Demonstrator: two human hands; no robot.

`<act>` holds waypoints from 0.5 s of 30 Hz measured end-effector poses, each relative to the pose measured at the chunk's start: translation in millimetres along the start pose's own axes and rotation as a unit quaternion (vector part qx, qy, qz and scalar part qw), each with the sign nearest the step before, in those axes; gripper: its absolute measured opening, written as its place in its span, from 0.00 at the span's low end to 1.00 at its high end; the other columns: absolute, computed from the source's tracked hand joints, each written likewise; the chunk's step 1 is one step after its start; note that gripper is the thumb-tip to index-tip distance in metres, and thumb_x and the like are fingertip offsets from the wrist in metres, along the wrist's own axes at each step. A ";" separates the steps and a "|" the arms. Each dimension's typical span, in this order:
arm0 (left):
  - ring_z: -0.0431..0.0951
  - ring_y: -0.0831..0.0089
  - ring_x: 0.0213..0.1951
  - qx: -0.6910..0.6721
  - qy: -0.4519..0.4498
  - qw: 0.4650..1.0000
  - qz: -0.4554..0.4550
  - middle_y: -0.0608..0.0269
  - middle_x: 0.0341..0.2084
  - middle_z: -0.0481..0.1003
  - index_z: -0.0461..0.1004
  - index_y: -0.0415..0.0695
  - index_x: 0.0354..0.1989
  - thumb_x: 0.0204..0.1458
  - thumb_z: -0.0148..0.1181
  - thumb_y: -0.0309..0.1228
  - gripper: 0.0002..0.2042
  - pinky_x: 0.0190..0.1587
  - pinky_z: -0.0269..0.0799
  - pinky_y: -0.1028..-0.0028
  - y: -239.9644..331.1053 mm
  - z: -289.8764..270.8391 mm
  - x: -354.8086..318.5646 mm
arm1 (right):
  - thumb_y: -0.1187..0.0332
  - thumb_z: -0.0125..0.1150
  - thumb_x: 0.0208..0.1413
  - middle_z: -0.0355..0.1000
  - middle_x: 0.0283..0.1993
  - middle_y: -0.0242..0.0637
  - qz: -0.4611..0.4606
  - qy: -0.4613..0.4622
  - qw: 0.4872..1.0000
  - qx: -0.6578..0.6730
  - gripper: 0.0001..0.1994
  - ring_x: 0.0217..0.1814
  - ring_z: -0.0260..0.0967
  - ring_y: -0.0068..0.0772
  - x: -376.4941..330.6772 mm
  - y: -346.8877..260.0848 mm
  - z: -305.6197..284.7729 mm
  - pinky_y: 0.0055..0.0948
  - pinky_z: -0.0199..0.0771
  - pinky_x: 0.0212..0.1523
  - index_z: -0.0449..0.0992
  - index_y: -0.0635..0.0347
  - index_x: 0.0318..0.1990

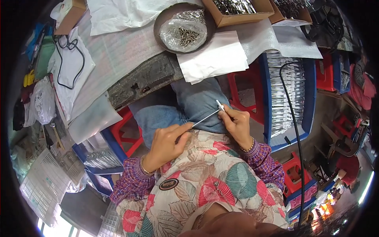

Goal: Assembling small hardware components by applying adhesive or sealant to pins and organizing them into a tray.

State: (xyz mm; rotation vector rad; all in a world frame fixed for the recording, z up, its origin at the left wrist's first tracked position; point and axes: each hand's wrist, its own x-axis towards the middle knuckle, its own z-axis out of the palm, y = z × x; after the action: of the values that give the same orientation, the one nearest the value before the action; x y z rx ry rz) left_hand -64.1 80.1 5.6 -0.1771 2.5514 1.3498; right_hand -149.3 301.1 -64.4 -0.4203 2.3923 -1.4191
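Above my lap, both hands hold a slim silvery rod (206, 118) with a small white end piece (219, 105); its exact kind is unclear. My left hand (167, 141) is closed, its fingers pinching the rod's lower left end. My right hand (236, 121) is closed around the other end, thumb and forefinger at the white piece, which sticks up past the fingertips. The rod slants up to the right between the hands.
On the worktable ahead, a round dark pan (161, 38) holds a plastic bag of small metal pins (187, 36). Right of it are white sheets (213, 55) and cardboard boxes (246, 17) of metal parts. A blue bin (265, 98) of silvery pieces stands right; a black cable (293, 108) crosses it.
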 end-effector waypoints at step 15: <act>0.73 0.59 0.20 -0.015 -0.010 1.000 -0.001 0.56 0.20 0.72 0.75 0.44 0.44 0.47 0.59 0.26 0.14 0.22 0.66 0.66 2.0 1.8 -3.7 | 0.75 0.58 0.53 0.76 0.24 0.33 0.121 -0.035 0.986 0.105 0.12 0.22 0.68 0.13 2.7 -9.0 -2.9 0.14 0.68 0.23 0.77 0.67 0.46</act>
State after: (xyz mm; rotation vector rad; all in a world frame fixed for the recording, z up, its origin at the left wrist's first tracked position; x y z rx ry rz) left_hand -60.7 82.7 7.3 -0.1701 2.5145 1.3823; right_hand -152.2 298.1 -55.5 -0.1187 2.1269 -1.4963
